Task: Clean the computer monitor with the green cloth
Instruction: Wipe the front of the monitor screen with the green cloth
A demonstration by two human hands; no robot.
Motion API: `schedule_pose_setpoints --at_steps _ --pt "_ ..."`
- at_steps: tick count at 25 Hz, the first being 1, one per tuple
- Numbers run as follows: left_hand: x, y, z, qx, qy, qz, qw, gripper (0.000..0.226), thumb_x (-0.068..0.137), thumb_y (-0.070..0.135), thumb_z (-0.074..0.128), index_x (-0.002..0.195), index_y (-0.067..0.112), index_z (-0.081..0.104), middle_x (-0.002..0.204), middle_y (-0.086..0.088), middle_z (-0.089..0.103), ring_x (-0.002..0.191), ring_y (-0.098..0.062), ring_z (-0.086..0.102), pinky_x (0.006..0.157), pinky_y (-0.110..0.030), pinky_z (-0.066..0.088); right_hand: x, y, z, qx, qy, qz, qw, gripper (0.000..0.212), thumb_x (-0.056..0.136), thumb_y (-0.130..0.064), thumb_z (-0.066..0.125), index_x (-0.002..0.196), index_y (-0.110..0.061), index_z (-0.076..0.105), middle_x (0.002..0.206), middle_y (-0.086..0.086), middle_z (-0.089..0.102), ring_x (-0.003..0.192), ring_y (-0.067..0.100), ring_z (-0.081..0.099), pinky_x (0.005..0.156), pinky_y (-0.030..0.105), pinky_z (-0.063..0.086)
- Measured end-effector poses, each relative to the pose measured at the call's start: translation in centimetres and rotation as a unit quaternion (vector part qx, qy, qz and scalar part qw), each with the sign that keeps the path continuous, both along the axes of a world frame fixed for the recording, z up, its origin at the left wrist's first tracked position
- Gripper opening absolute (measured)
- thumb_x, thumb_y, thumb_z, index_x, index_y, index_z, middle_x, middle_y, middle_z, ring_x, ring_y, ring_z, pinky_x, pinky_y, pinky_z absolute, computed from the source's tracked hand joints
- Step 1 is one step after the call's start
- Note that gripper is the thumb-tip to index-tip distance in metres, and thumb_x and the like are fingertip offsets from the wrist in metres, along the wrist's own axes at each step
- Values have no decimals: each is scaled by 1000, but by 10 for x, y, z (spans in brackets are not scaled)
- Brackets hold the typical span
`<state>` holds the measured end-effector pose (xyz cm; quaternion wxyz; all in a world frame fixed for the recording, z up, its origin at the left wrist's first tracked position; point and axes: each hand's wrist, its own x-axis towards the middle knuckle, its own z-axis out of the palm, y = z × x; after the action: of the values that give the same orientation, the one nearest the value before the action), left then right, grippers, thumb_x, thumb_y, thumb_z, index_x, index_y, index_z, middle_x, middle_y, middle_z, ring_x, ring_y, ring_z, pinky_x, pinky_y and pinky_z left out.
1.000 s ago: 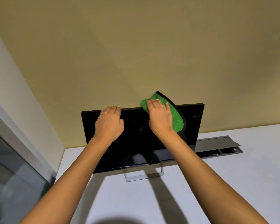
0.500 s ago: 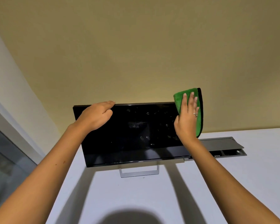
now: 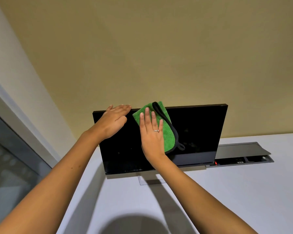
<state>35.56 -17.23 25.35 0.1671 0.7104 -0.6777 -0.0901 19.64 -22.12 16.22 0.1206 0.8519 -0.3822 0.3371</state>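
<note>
A black computer monitor stands on a clear stand on the white desk, its screen dark. My right hand lies flat, fingers spread, pressing the green cloth with black trim against the upper left-middle of the screen. My left hand rests over the monitor's top left edge, fingers draped along the rim, holding the monitor steady.
The white desk runs to a beige wall behind the monitor. A grey cable box with its lid raised sits in the desk to the right, behind the monitor. A glass partition borders the left side.
My right hand has slid the green cloth from the screen's right top corner leftward to the upper left-middle. My left hand stays on the top left edge.
</note>
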Motion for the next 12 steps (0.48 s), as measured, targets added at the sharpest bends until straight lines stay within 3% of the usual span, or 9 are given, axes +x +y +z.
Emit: schedule_pose_setpoints --at_steps 5,8,12 --pt "4 -2 -7 -22 -40 -22 999 89 67 46 3 149 19 25 156 4 24 145 -9 12 117 -33 -5 -40 4 -38 -20 96 22 995 73 77 2 48 146 -9 27 153 8 19 135 27 40 109 49 25" --pt "4 0 -8 -32 -57 -27 997 88 67 44 4 149 19 24 156 2 25 144 -11 13 116 -33 -6 -64 1 -40 -4 88 -35 995 78 70 10 48 144 -5 29 153 13 21 136 33 36 107 53 25" --pt "6 -1 -9 -33 -54 -30 998 81 72 39 8 148 18 26 154 1 27 143 -11 16 117 -33 -5 -43 -8 -10 26 -6 -93 995 72 77 14 35 146 1 20 154 20 16 141 39 15 109 57 19"
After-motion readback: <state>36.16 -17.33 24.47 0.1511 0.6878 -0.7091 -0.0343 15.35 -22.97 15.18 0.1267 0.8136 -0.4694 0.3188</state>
